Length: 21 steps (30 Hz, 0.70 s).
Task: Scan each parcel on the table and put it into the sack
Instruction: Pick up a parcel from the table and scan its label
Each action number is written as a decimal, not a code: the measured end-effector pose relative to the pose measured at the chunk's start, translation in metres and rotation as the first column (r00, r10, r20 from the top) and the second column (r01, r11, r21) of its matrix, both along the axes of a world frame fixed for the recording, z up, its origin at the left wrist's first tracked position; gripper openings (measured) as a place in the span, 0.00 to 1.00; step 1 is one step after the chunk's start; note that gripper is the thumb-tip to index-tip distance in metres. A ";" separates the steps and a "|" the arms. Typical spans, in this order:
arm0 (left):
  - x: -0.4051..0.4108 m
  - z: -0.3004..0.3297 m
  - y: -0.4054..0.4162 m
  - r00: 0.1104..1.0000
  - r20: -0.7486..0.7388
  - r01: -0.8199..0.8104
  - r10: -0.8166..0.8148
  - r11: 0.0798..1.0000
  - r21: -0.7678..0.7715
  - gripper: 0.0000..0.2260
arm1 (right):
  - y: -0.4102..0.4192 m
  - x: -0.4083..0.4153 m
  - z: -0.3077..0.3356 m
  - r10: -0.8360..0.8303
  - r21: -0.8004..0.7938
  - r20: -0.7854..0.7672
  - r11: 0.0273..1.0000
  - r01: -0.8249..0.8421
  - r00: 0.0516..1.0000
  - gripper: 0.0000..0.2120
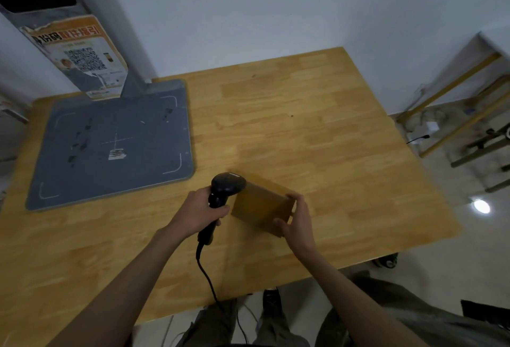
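Here the left hand (199, 212) is curling its fingers round the handle of a black corded scanner (224, 194), while the right hand (296, 218) is pinching a plain brown cardboard parcel (260, 206) just beside it over the pale wooden table (345, 137). A scuffed grey mat (116, 142) is lying near, to the left.
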<state>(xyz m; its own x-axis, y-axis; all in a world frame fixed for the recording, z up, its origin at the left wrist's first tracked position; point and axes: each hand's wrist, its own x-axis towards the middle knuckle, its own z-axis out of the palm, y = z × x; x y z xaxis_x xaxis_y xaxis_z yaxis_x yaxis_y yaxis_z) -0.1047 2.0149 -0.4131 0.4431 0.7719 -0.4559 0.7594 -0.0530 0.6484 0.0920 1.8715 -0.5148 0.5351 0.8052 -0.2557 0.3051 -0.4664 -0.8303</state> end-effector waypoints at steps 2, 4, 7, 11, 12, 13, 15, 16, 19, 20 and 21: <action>0.003 -0.001 0.000 1.000 0.009 0.014 -0.014 1.000 -0.005 0.09 | -0.008 -0.008 -0.002 0.106 -0.023 0.106 0.994 -0.104 0.989 0.28; 0.004 -0.001 0.000 0.999 0.016 0.031 -0.031 0.999 -0.007 0.08 | -0.015 -0.015 -0.005 0.227 -0.112 0.197 0.972 -0.208 0.954 0.27; 0.004 -0.001 0.001 0.999 0.012 0.037 -0.037 0.999 -0.004 0.08 | -0.020 -0.020 -0.008 0.328 -0.196 0.253 0.939 -0.284 0.910 0.29; 0.001 0.000 0.002 0.999 -0.004 0.037 -0.037 0.999 -0.007 0.08 | -0.016 -0.014 -0.006 0.315 -0.107 0.264 0.949 -0.296 0.912 0.40; 0.000 0.001 0.002 0.999 -0.007 0.035 -0.035 0.999 -0.005 0.09 | -0.014 -0.012 -0.005 0.306 -0.099 0.275 0.952 -0.290 0.912 0.43; -0.001 0.002 0.003 0.999 -0.010 0.032 -0.032 0.999 -0.003 0.09 | -0.011 -0.011 -0.004 0.292 -0.105 0.299 0.956 -0.273 0.908 0.45; -0.001 0.004 0.003 1.000 -0.010 0.025 -0.025 1.000 -0.002 0.09 | -0.006 -0.010 -0.003 0.246 -0.134 0.376 0.968 -0.210 0.893 0.46; -0.002 0.005 0.003 1.000 -0.011 0.023 -0.023 1.000 -0.003 0.09 | -0.005 -0.010 -0.002 0.240 -0.161 0.409 0.969 -0.190 0.880 0.44; -0.004 0.007 0.004 0.999 -0.013 0.033 -0.033 0.999 -0.017 0.08 | -0.008 -0.014 -0.004 0.374 -0.278 0.455 0.922 -0.271 0.808 0.29; -0.005 0.007 0.004 0.999 -0.015 0.038 -0.039 0.999 -0.018 0.08 | -0.011 -0.016 -0.007 0.416 -0.303 0.453 0.904 -0.303 0.788 0.25; -0.005 0.007 0.004 0.999 -0.019 0.043 -0.044 0.999 -0.017 0.08 | -0.014 -0.018 -0.009 0.431 -0.312 0.441 0.896 -0.315 0.787 0.23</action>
